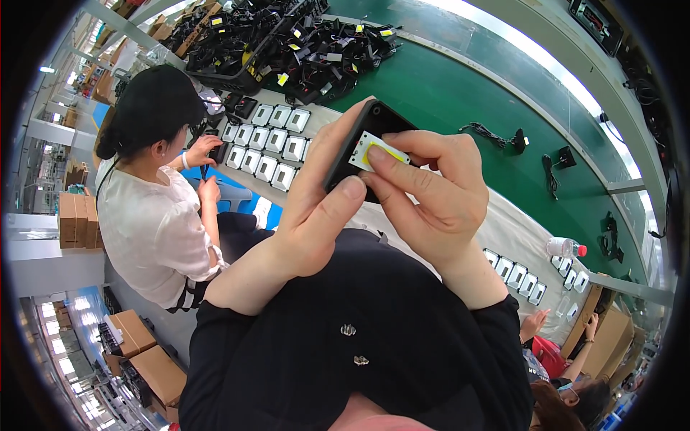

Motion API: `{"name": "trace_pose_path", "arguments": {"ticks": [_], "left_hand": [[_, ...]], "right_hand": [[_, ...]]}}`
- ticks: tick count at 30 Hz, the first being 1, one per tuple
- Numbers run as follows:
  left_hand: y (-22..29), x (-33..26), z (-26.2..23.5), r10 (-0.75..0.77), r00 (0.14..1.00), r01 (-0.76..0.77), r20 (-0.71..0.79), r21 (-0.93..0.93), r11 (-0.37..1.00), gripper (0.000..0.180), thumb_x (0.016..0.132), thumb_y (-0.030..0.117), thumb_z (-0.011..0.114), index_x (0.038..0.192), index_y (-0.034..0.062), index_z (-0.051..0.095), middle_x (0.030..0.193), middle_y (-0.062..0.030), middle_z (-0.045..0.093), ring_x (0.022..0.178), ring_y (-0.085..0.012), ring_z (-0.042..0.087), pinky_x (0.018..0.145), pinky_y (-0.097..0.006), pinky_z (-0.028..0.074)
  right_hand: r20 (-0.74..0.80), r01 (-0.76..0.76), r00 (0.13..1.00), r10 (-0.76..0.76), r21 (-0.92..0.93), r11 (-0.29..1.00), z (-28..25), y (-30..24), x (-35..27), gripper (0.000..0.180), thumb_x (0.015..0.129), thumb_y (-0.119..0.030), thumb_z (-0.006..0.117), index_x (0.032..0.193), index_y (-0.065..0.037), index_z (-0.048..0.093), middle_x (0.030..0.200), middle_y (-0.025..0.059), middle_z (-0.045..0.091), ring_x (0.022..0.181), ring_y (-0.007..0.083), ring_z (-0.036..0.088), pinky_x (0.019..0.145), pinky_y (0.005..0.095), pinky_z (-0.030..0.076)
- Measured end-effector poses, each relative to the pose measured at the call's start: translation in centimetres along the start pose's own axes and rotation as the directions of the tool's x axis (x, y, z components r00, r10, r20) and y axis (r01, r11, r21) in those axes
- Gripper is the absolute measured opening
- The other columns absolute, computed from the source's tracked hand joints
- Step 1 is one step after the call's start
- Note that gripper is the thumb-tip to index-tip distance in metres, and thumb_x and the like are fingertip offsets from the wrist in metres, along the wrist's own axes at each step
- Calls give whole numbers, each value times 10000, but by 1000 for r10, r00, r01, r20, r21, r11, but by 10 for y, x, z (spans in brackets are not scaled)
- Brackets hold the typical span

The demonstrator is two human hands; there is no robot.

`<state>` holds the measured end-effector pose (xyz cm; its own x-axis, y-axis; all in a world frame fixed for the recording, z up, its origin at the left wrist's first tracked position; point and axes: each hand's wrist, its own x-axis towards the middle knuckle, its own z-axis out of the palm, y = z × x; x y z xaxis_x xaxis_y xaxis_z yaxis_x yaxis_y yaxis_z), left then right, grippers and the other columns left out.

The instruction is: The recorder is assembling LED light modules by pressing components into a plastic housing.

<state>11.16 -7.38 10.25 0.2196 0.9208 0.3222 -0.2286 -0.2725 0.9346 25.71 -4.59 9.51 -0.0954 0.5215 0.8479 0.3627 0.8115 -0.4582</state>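
My left hand (318, 205) is closed around a black lamp housing (375, 116), held tilted in front of my chest. Its thumb lies along the housing's near edge. Over the housing's open face is a small white LED board (357, 154) with a yellow light patch. My right hand (440, 188) pinches this board, the thumb on the yellow patch and the fingers at its far edge. Whether the board touches the inside of the housing I cannot tell, as my fingers cover part of it.
Silver-framed square reflectors (267, 138) stand in rows on the bench, with more (514, 276) to the right. A heap of cabled lamps (330, 57) lies beyond. Cabled black lamps (519, 141) and a red-capped bottle (566, 248) are at right. A co-worker (154, 194) sits at left.
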Motion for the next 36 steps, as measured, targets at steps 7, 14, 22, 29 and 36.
{"name": "trace_pose_path", "arguments": {"ticks": [7, 14, 22, 29, 36], "left_hand": [[4, -7, 2, -54, 999, 54, 0, 27, 998, 583, 902, 200, 429, 1376, -70, 224, 1351, -176, 319, 1250, -244, 330, 1034, -337, 244], [21, -18, 5, -185, 983, 186, -21, 70, 980, 579, 908, 192, 439, 1372, -76, 222, 1343, -182, 332, 1247, -258, 333, 1035, -343, 246], [23, -7, 1, -158, 987, 159, -19, 20, 987, 447, 887, -6, 451, 1313, -13, 315, 1217, -98, 444, 1063, -131, 487, 879, -253, 429], [4, -12, 0, -29, 998, 43, -59, 255, 966, 353, 892, -17, 424, 1239, -12, 358, 1163, -99, 462, 1041, -127, 486, 902, -264, 401], [-13, -15, 21, 245, 969, -196, -47, 463, 865, 374, 875, -14, 439, 1236, -32, 343, 1149, -131, 466, 1037, -172, 495, 903, -279, 390]], "right_hand": [[76, 37, 997, -33, -51, 998, -5, 1, 0, 310, 578, -29, 739, 879, -97, 705, 821, 35, 602, 683, 180, 504, 574, 274, 384], [183, 55, 981, -60, 35, 998, -17, 1, 3, 302, 603, -46, 751, 897, -110, 720, 893, 37, 612, 697, 165, 492, 549, 250, 384], [245, 146, 964, -100, -179, 973, -13, -4, -5, 384, 619, -65, 701, 987, -171, 703, 917, 13, 595, 804, 192, 445, 727, 303, 345], [292, 121, 951, -102, -45, 992, -28, 9, -11, 276, 792, -285, 592, 1027, -180, 693, 1032, 82, 451, 951, 235, 390, 823, 349, 326], [351, -595, 786, 508, 650, 473, -25, 13, -36, 458, 712, -27, 702, 1154, -36, 580, 916, 10, 498, 750, 84, 480, 683, 221, 402]]}}
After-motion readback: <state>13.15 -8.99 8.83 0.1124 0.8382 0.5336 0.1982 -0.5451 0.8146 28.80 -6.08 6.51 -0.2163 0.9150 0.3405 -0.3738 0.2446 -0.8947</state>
